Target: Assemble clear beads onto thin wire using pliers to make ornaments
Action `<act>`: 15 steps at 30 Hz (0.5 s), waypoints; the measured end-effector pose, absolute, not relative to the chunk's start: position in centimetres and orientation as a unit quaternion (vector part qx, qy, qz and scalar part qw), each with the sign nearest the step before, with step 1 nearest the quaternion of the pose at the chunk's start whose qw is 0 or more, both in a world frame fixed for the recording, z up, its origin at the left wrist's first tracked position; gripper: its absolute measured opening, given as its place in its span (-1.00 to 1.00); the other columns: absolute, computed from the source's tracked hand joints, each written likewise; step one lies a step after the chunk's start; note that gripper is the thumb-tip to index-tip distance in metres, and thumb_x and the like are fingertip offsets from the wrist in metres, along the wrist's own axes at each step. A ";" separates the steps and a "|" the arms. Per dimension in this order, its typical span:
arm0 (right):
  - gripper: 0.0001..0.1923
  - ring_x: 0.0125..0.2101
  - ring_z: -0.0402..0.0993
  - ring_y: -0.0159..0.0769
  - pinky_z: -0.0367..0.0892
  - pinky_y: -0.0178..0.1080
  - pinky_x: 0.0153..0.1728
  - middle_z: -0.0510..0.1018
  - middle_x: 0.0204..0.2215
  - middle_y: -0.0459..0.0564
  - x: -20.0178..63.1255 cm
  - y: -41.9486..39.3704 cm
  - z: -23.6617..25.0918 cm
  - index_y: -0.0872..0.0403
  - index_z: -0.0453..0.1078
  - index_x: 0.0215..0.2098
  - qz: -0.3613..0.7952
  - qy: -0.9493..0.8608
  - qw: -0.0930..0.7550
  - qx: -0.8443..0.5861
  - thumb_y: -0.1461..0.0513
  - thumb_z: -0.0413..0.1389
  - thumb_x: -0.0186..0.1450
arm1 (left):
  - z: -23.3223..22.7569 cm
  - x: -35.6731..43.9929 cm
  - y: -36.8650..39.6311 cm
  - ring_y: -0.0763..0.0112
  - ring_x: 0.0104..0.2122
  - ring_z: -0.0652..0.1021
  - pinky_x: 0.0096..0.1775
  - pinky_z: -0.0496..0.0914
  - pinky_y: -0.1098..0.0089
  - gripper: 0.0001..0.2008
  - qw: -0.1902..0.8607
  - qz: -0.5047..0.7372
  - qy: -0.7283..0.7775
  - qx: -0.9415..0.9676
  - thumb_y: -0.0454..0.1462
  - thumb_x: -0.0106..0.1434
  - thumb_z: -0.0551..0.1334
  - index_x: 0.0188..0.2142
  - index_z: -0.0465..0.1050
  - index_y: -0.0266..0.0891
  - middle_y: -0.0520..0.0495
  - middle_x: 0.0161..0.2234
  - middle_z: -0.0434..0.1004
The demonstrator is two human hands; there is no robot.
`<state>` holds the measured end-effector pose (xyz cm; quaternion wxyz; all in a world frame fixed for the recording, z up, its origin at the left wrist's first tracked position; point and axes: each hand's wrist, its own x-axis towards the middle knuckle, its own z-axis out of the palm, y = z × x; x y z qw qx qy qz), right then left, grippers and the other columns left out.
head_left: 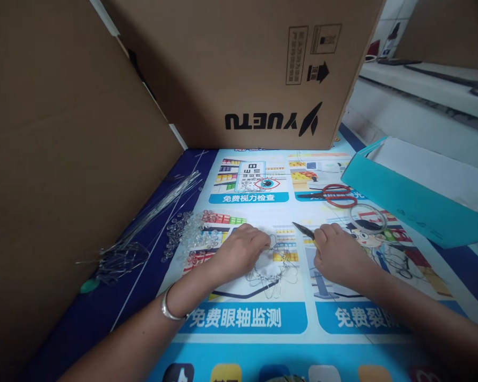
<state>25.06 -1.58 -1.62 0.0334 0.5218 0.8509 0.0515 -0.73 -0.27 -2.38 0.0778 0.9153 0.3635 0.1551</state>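
Observation:
My left hand (241, 250) rests on the printed poster and pinches the top of a bent wire piece (273, 270) with several loops. My right hand (336, 253) is closed around small dark pliers (304, 229), whose pointed tip sticks out to the left, just above the wire piece. A silver bangle sits on my left wrist. Just left of my left hand, clear beads (191, 233) lie in a loose heap.
A bundle of thin straight wires (159, 209) lies at the left by a cardboard wall. Red-handled scissors (330, 194) lie behind my right hand. A teal paper bag (414, 201) lies at right. A large cardboard box (242, 69) stands at the back.

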 end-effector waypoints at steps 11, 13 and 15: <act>-0.64 -0.22 0.36 -0.21 0.25 -0.25 -0.26 0.40 -0.16 0.11 26.0 -0.4 0.6 0.12 0.22 0.01 -0.073 0.865 -0.058 0.493 0.16 -0.16 0.31 | -2.2 -0.7 -0.3 0.33 -0.34 0.41 -0.21 0.22 0.30 -0.87 0.047 0.145 0.366 0.918 -0.42 0.21 0.06 -0.32 0.35 -0.24 -0.03 -0.43 0.42; -0.62 -0.20 0.34 -0.21 0.26 -0.23 -0.24 0.39 -0.15 0.10 25.8 -0.5 1.8 0.10 0.26 -0.01 -0.089 0.884 -0.076 0.453 0.09 -0.16 0.33 | -2.1 -0.7 -0.3 0.33 -0.34 0.41 -0.20 0.22 0.30 -0.86 0.044 0.153 0.360 0.919 -0.42 0.21 0.05 -0.31 0.34 -0.23 -0.03 -0.43 0.42; -0.62 -0.18 0.33 -0.21 0.26 -0.23 -0.23 0.40 -0.16 0.11 25.5 -0.7 3.0 0.09 0.28 -0.02 -0.089 0.906 -0.080 0.405 0.09 -0.15 0.33 | -2.1 -0.8 -0.3 0.33 -0.35 0.40 -0.21 0.22 0.30 -0.87 0.040 0.162 0.359 0.919 -0.42 0.21 0.06 -0.32 0.34 -0.23 -0.03 -0.44 0.41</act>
